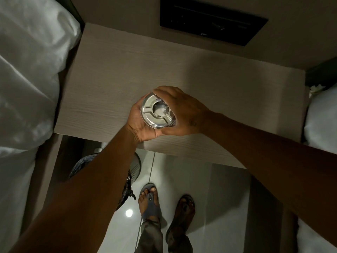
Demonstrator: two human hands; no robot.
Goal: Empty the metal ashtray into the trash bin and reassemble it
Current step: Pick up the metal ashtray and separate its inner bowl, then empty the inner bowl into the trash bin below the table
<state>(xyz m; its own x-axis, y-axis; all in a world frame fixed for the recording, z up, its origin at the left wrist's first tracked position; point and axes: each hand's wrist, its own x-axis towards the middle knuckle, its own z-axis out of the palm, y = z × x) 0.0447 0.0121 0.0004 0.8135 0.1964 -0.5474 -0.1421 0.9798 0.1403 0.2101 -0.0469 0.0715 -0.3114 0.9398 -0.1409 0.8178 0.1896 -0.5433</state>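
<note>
Ashtray [157, 111], round and of shiny metal, is being held above the near part of a pale wooden bedside table [237, 84], clear of its surface. Its slotted lid, with a round middle opening and radial grooves, is facing the camera and is appearing to sit on the body beneath; whether the two parts are fully seated cannot be told. Something pale is showing through the middle opening, either a reflection or leftover ash, and the view is too dim to decide.

Left hand [139, 123] is cupping the ashtray from below and from the left, the palm under its lower edge and the fingers curling narrowly round the far rim. Right hand [182, 114] is closing over the right side, its fingers wrapping the upper right edge and its thumb lying along the lower edge. Both hands are therefore gripping the ashtray, which is lying between them and touching both.

Trash bin [135, 167], a ribbed dark one lined with a dark bag, is standing on the tiled floor below the table edge, mostly hidden by the left forearm. Judged from this arrangement, the work is either at lid removal before emptying or at the final refitting; which one cannot be told. Setting the ashtray down on the table is remaining.
</note>
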